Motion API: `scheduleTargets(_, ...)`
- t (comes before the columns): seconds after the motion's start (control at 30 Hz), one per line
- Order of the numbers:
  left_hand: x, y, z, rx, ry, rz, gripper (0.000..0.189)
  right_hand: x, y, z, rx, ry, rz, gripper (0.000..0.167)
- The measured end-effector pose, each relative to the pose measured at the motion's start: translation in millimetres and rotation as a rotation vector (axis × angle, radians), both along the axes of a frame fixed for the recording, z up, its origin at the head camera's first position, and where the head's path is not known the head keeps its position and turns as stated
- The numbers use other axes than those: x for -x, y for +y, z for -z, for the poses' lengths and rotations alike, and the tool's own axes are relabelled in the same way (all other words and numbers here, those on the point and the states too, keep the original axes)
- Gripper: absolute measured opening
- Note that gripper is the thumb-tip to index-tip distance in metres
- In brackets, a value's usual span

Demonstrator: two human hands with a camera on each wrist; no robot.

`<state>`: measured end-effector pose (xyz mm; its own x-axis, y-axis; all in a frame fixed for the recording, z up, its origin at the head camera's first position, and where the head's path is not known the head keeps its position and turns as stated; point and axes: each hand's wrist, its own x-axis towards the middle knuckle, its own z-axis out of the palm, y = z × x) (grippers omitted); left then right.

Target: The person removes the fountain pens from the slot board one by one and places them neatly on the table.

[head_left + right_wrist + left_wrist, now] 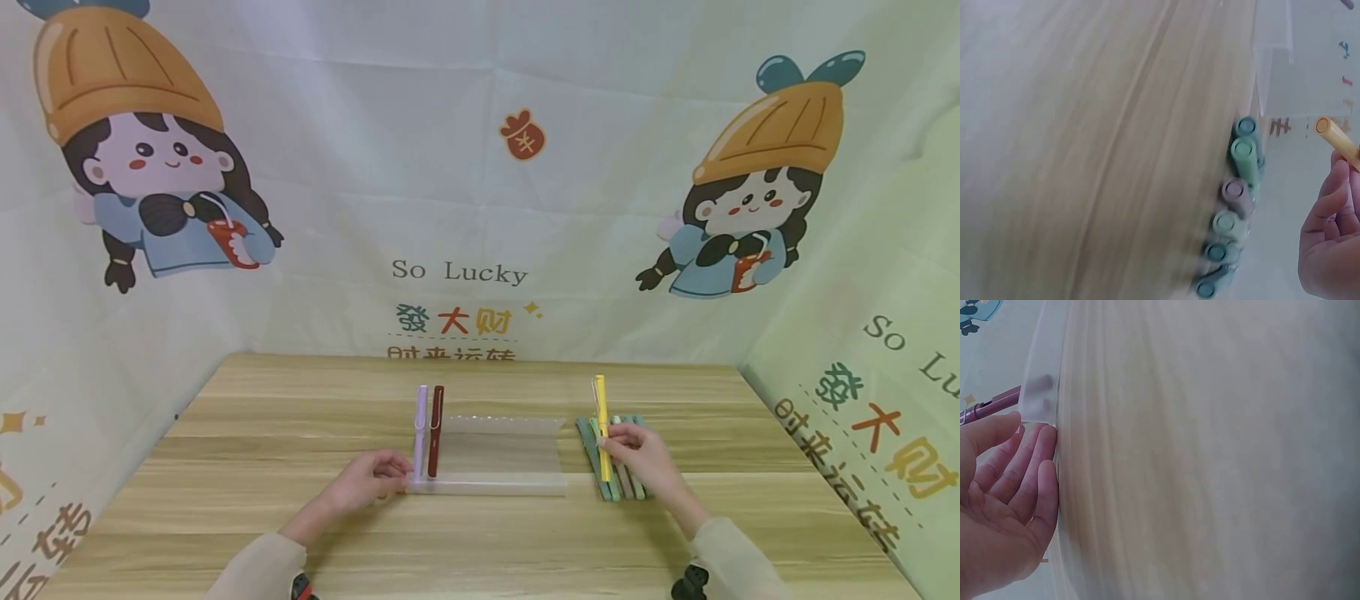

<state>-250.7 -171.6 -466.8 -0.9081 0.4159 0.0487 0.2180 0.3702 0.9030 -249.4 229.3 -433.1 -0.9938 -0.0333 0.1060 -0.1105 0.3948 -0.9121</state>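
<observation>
A clear plastic sleeve [502, 450] with a thick front edge lies flat on the table. At its left end, a lilac pen [421, 425] and a dark red pen [437, 433] lie side by side, clips upward. My left hand [378, 475] pinches the sleeve's front left corner; in the left wrist view, thumb and fingertips meet the end of the translucent edge [1044, 369]. Over to the right, my right hand [641, 450] holds a yellow pen [602, 417] between thumb and fingers, raised above a row of green, teal and brownish pens [633, 479].
The wooden table [495, 550] reaches back to a printed cloth backdrop [450, 192], which also hangs at both sides. In the right wrist view, the loose pens [1235, 187] lie close together with their round ends showing, some overlapping.
</observation>
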Motion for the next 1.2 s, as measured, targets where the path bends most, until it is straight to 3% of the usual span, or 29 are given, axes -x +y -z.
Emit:
scheduleTargets(0.43, -0.6, -0.4, -0.1, 0.007, 0.004, 0.0, 0.019, -3.4, 28.9, 2.2, -0.046, -0.043, 0.094, 0.036)
scheduleTargets(1.2, -1.6, -1.4, -1.6, -0.015, 0.002, 0.024, 0.02, -8.0, 69.6, 3.2, -0.075, -0.069, 0.171, 0.037)
